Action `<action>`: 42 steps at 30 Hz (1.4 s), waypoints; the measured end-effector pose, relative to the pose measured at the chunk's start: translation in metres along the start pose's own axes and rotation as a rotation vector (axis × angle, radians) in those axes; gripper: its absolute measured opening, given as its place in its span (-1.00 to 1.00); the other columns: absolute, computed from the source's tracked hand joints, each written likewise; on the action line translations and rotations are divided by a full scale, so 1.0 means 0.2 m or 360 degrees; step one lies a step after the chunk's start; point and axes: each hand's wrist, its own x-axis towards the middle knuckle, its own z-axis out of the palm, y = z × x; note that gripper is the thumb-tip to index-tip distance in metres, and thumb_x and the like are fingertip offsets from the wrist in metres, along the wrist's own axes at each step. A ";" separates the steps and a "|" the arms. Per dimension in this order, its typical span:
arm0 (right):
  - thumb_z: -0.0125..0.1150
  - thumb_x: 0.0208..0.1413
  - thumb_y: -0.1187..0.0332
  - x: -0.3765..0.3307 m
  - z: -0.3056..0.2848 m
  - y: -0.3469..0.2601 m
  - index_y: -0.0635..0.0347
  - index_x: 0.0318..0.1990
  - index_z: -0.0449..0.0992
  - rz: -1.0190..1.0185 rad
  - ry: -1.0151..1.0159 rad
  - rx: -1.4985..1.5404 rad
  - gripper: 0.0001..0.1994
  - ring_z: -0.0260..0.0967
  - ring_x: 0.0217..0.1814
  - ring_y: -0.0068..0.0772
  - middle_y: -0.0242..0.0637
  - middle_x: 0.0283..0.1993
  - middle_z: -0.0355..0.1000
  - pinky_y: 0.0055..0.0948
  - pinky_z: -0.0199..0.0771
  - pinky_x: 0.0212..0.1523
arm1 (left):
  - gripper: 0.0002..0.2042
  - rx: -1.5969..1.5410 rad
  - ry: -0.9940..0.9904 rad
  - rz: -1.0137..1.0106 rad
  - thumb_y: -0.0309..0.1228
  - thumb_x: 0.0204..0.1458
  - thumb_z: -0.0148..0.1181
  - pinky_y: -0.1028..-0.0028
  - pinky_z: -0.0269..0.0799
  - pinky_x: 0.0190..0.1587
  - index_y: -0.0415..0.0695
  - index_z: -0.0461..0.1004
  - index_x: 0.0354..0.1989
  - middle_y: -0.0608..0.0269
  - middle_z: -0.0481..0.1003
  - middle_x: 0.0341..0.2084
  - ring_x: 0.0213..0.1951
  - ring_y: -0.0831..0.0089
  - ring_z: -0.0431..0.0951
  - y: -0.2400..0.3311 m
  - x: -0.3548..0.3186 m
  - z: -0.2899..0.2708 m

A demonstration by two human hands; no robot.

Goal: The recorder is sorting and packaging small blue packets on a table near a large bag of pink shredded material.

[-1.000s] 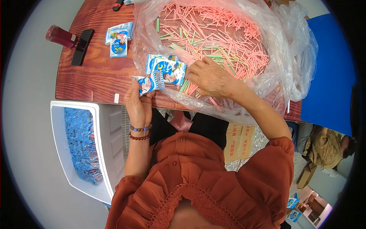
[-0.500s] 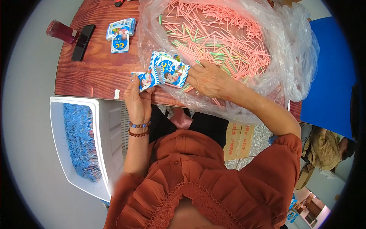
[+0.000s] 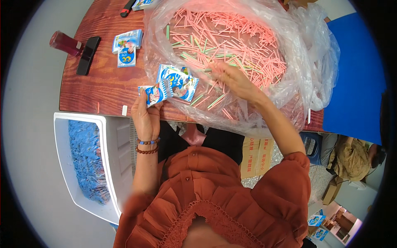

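Observation:
My left hand (image 3: 147, 113) pinches a small blue-and-white packet (image 3: 155, 95) at the table's near edge, thumb on top. Partly under that packet lie more blue-and-white packets (image 3: 185, 86), on the edge of a clear plastic bag (image 3: 159, 45). Over the bag reaches my right hand (image 3: 237, 82), its fingertips smeared by motion; whether they hold anything cannot be made out. Beneath and beyond it spreads a heap of short thin sticks (image 3: 264, 62), mostly pink, with some green and yellowish ones.
On the reddish wooden table (image 3: 99, 89) lie two more packets (image 3: 127, 47), a black phone (image 3: 88, 56), a jar of dark red contents (image 3: 66, 43) and a red-and-black cutter (image 3: 127, 8). A white foam box (image 3: 111, 157) of blue packets stands left; a cardboard box (image 3: 254, 157) sits below.
My right hand has drawn away from the packets, rightward over the sticks. The left hand keeps its packet. The whole view has shifted slightly.

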 end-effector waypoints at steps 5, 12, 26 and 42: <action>-0.08 0.31 0.31 0.02 0.02 0.10 0.30 -0.16 0.34 -0.0049 0.0530 0.0563 -0.80 0.33 -0.03 -0.50 -0.29 -0.15 0.39 -0.49 0.32 -0.04 | -0.78 -0.0009 -0.0048 -0.0033 -0.33 0.24 0.04 0.49 0.46 -0.29 -0.26 0.49 -0.19 0.21 0.56 -0.29 -0.30 0.51 0.55 -0.01 0.01 0.08; -0.13 0.34 0.28 0.03 0.01 0.16 0.30 -0.18 0.37 -0.0117 0.0684 0.0548 -0.76 0.36 0.02 -0.31 -0.20 -0.14 0.42 -0.37 0.31 0.08 | -0.80 -0.0095 -0.0127 -0.0163 -0.34 0.23 0.05 0.47 0.46 -0.26 -0.24 0.47 -0.16 0.22 0.54 -0.23 -0.24 0.49 0.54 -0.11 0.03 0.19; -0.11 0.33 0.35 0.09 0.10 -0.22 0.17 -0.09 0.29 -0.0966 0.1204 0.1572 -0.87 0.37 0.07 -0.05 -0.20 -0.25 0.40 -0.05 0.21 0.20 | -0.80 -0.0304 -0.0144 -0.0329 -0.28 0.22 0.08 0.50 0.39 -0.32 -0.15 0.46 -0.33 0.33 0.50 -0.38 -0.40 0.55 0.43 -0.29 0.10 0.40; -0.24 0.37 0.26 0.15 0.31 -0.25 0.26 -0.14 0.24 -0.0957 0.1482 0.0604 -0.77 0.35 0.11 -0.10 -0.18 -0.24 0.41 -0.06 -0.09 0.35 | -0.79 -0.0328 -0.0083 -0.0297 -0.25 0.24 0.05 0.50 0.39 -0.33 -0.14 0.47 -0.28 0.35 0.50 -0.36 -0.36 0.56 0.45 -0.33 0.07 0.43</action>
